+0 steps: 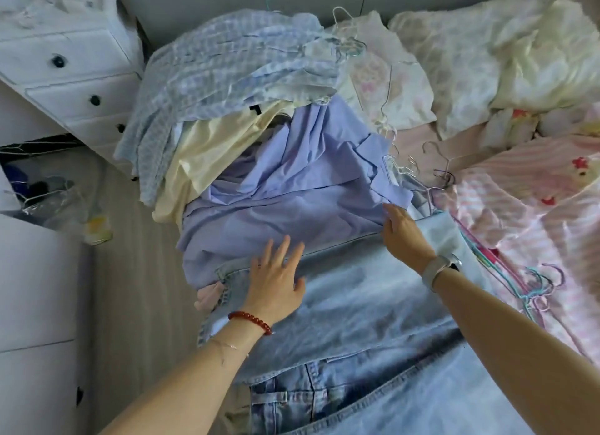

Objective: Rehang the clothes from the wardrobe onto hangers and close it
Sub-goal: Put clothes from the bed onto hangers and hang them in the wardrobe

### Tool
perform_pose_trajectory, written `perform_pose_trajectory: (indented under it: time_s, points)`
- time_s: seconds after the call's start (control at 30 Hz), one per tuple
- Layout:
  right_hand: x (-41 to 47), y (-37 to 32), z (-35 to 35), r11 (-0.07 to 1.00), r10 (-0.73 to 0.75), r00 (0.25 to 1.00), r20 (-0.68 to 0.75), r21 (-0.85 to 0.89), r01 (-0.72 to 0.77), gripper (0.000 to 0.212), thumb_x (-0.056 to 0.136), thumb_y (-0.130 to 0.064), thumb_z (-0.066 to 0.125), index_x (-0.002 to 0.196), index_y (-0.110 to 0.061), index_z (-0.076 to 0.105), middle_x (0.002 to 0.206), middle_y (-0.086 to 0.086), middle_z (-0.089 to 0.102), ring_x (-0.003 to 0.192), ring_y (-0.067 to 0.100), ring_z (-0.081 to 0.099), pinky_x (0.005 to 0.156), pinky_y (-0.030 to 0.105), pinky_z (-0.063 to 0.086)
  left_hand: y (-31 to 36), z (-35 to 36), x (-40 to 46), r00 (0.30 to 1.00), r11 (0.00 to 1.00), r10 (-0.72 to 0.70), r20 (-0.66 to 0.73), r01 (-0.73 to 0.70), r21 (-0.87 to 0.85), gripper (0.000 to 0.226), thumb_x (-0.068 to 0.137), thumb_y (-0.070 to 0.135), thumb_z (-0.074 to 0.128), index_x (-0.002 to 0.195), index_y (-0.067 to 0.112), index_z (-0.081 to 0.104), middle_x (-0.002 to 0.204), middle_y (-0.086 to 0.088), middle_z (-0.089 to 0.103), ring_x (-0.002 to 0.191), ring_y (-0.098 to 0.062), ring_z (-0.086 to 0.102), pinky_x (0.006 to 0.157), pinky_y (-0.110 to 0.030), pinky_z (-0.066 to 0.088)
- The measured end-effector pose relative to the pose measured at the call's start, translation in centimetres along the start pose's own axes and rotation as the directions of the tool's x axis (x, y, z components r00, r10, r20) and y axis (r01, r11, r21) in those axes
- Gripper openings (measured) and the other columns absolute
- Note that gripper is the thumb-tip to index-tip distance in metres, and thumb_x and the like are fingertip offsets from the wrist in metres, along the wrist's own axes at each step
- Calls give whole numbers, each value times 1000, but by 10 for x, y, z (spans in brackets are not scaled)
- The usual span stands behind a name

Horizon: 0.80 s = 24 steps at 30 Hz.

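Early days, I'd judge — nothing is hung yet, and no wardrobe shows from here. The clothes sit heaped on the bed [418,142]: a lilac shirt [276,188] at the centre, a checked top [227,64] at 12 o'clock, a cream piece [207,155] between them. The jeans [357,321] lie spread at 6 o'clock, pale, frayed at the hem. The left hand [276,279] rests flat on them with fingers splayed; the right hand [401,230] lies flat at their far edge, gripping nothing. Wire hangers [535,282] lie loose at 3 o'clock — all bare
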State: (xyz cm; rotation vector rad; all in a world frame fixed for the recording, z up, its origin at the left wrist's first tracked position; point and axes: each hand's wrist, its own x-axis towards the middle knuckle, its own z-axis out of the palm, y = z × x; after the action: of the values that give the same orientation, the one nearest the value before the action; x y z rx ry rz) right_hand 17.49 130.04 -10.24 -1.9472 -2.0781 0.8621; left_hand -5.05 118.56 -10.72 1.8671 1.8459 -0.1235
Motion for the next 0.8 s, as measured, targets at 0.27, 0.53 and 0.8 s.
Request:
perform_pose_trajectory:
  time_s: [0.27,0.53,0.8]
  points:
    - [69,32,14,785,571,821,30,272,-556,33,94,-10,36,113,11,53,118,31,54,111,39,50,87,35,40,15,12,16,951,967,251,-180,-256,-4,29,94,23,50,121,20,58,95,-1,62,85,-21,59,75,-32,43]
    - [61,40,20,749,559,826,-67,467,-470,18,85,-5,40,68,-9,45,61,-1,42,77,24,45,68,26,31,36,31,-13,920,939,326,-219,-342,-38,23,76,15,73,98,15,69,73,1,59,57,-15,55,46,-25,47]
    - [60,13,3,659,496,861,111,597,-457,18,89,-20,49,76,-9,51,69,4,48,75,19,46,58,27,39,37,32,-25,948,957,289,-137,-290,12,26,81,23,68,107,18,68,122,-12,56,111,-31,56,85,-43,51]
